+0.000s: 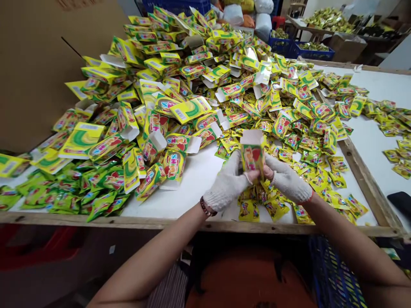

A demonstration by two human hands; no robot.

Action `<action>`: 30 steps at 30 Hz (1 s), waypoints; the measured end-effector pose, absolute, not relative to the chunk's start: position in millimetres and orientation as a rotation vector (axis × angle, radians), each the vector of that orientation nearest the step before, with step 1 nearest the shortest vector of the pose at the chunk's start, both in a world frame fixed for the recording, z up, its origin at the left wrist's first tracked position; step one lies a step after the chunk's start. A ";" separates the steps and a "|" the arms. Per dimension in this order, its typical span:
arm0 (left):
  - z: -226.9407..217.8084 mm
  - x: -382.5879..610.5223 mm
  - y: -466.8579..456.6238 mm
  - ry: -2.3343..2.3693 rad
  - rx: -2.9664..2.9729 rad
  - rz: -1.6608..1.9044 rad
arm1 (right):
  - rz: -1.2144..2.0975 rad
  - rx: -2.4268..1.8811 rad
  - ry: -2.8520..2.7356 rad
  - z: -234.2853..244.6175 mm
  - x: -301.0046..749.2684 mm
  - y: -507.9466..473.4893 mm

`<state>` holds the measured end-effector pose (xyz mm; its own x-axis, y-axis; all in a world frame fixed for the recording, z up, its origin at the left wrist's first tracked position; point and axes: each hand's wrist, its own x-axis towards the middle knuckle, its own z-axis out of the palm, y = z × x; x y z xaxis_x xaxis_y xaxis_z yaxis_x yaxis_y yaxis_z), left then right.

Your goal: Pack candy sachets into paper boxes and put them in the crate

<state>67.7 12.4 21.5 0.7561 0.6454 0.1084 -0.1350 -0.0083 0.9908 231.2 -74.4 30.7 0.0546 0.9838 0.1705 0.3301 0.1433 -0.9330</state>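
Clamped together on a yellow printed carton (252, 154), your gloved left hand (226, 185) and right hand (287, 179), carton upright, just above loose yellow sachets (276, 208), on a white-topped table (192, 184)

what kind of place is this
Probably a small hand-packing workshop. A long wood-framed table is heaped with printed yellow-green cartons and sachets, blue crates of packets stand behind, and a white-gloved left hand and right hand hold one carton.

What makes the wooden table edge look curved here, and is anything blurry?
In the head view, wide-angle stretching bows the pale wooden table frame; the white knitted glove on the left hand looks slightly soft; glossy yellow-green foil sachets catch small glints.
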 end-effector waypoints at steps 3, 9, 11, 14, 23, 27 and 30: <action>26.3 49.2 35.9 0.638 1.636 0.716 | 0.851 -1.447 -1.464 24.5 245.2 -77.6; 22.4 4.7 67.2 1.282 2.601 0.756 | 0.546 -1.818 -2.231 23.2 264.6 -83.1; 20.8 12.4 56.0 1.200 2.711 0.618 | 0.414 -1.916 -2.425 26.1 261.0 -78.3; 18.2 45.5 30.2 1.042 2.720 0.199 | 0.216 -2.042 -2.541 28.0 254.6 -68.0; 5.9 98.4 34.9 0.839 2.351 0.257 | 0.205 -1.970 -2.032 18.1 281.4 -70.0; 1.1 78.0 59.1 0.581 2.259 0.608 | 0.159 -1.948 -1.406 18.8 291.6 -77.9; -3.2 71.1 65.3 0.608 2.341 0.625 | 0.260 -1.896 -1.173 21.6 288.8 -77.5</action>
<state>71.1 65.3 -3.2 0.7805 0.5608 0.2762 0.2604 -0.6932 0.6720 288.8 -77.5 21.6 0.5350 0.8071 0.2497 0.6263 -0.1806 -0.7583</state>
